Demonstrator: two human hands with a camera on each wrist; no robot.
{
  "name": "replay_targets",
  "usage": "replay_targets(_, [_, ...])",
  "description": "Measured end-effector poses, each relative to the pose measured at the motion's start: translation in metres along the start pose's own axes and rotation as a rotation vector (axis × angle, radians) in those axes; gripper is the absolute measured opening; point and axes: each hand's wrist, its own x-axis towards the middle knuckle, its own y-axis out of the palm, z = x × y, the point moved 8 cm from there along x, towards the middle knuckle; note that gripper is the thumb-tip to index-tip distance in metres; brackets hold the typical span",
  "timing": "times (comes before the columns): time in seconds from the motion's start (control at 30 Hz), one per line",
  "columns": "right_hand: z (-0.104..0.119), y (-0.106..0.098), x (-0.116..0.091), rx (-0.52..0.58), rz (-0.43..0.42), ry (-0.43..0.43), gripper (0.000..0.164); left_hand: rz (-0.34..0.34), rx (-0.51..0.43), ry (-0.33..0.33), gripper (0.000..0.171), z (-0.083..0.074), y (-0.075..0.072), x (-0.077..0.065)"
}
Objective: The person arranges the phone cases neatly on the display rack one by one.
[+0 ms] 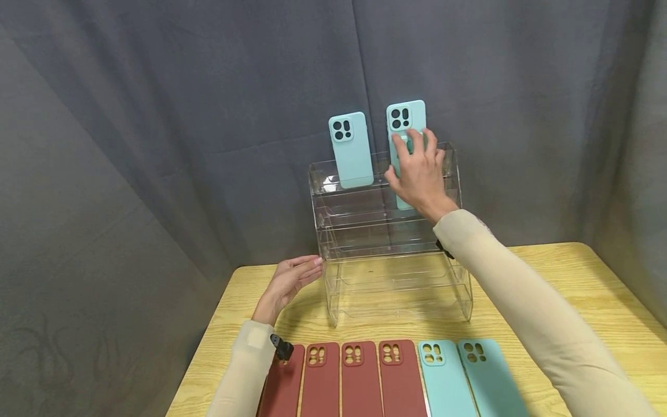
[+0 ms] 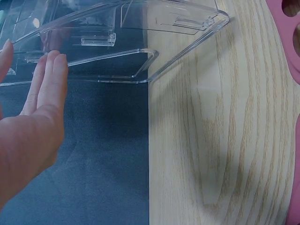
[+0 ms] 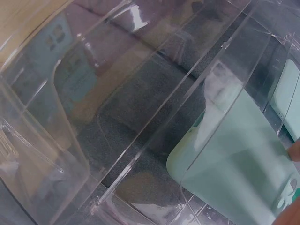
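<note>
In the head view my right hand [image 1: 420, 176] holds a light teal phone case [image 1: 418, 117] upright at the top right of a clear acrylic tiered stand [image 1: 388, 223]. My thumb lies at the case's left side, and the fingers partly cover its front. The right wrist view shows the lower end of this teal case [image 3: 234, 152] behind a clear panel, with fingertips at its edge. A second teal phone case [image 1: 354, 159] leans on the top tier to the left. My left hand [image 1: 289, 284], fingers straight, has its fingertips against the stand's left side.
On the wooden table [image 1: 552, 289] in front of the stand lies a row of several red phone cases [image 1: 361, 385] and two teal phone cases [image 1: 447, 385]. A grey curtain [image 1: 234, 116] hangs close behind the stand and along both sides.
</note>
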Motion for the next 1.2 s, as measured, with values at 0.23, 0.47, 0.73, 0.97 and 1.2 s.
replay_targets(0.23, [0.0, 0.003, -0.005, -0.033, -0.001, -0.007, 0.06, -0.004, -0.005, 0.002, 0.047, 0.0, 0.001, 0.0])
replay_targets(0.47, [0.001, 0.006, -0.01, -0.057, 0.002, -0.008, 0.059, -0.004, -0.002, 0.017, 0.047, 0.001, 0.0, 0.002])
replay_targets(0.73, [0.001, 0.006, -0.011, -0.064, -0.004, 0.0, 0.06, 0.001, -0.002, 0.01, 0.048, 0.002, 0.0, 0.002])
replay_targets(0.97, [0.002, 0.003, -0.011, -0.073, -0.001, -0.001, 0.061, 0.005, 0.006, 0.012, 0.046, 0.001, 0.002, 0.002])
replay_targets(1.2, [0.004, -0.009, -0.016, -0.071, -0.017, -0.011, 0.054, 0.007, 0.008, 0.013, 0.045, 0.001, 0.004, 0.002])
